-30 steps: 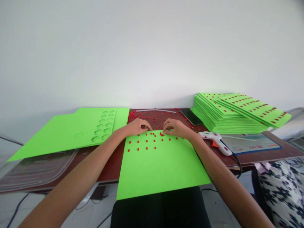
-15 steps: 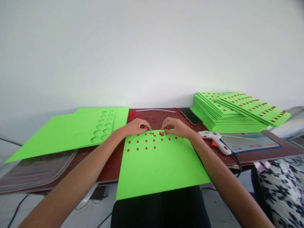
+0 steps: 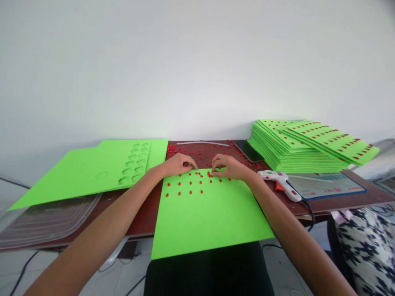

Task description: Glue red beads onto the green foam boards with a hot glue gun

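Hands at frame centre: right hand [image 3: 230,166] pinching red bead [image 3: 210,174], left hand [image 3: 179,163] fingertips together pressing green foam sheet [image 3: 203,218]; best to keep rows aligned.

Two hands [image 3: 180,164], one glue gun [image 3: 279,183], one phone [image 3: 247,151], one stack of green sheets [image 3: 296,150].

A foam sheet [image 3: 206,218] lies at centre frame, its near edge overhanging the surface [image 3: 327,203]. Small beads [image 3: 189,185] sit in rows on its far part, with loose beads [image 3: 202,153] scattered behind it. Left of it lie cut-out sheets [image 3: 92,168]; at right, a glue gun [image 3: 279,183], with a phone [image 3: 248,151] and a stack of sheets [image 3: 305,146] behind.
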Tool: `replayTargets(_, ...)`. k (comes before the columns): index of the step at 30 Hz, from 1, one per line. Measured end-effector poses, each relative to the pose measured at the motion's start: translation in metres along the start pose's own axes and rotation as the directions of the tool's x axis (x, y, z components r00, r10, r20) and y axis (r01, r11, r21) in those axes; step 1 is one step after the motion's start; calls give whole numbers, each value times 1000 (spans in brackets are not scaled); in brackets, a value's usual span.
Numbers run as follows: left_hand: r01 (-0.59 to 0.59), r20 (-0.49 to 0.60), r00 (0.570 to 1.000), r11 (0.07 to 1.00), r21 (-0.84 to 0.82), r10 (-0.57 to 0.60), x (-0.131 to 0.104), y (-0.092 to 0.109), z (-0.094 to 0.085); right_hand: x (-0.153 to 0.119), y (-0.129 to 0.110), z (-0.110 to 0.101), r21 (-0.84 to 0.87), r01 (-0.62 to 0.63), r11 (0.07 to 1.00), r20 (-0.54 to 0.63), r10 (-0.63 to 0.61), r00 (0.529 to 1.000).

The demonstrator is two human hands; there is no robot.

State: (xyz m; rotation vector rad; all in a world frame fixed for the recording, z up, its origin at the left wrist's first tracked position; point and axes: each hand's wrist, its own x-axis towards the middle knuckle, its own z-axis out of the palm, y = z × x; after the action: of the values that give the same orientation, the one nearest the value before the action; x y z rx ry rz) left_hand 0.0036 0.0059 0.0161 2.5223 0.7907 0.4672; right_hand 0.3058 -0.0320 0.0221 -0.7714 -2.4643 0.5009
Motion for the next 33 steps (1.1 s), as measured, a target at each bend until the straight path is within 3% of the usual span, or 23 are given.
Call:
replayTargets(14,3,-5,1000,1000,-9,-3,0,1,0,2,-1,9,56,-78,995,-55,82,995)
replayTargets(20,-6,-4,1000,1000,-25,6,0,2,0,1,-2,-2,48,-100,994,-74,103,992)
replayTargets(28,-14,-6,1000,1000,-23,14,-1,0,0,-5,-2,-17,30,-84,996,123,79,989)
replayTargets(33,-11,-2,1000,1000,-20,11,0,0,1,-4,1,-10,17,-78,997,64,77,995)
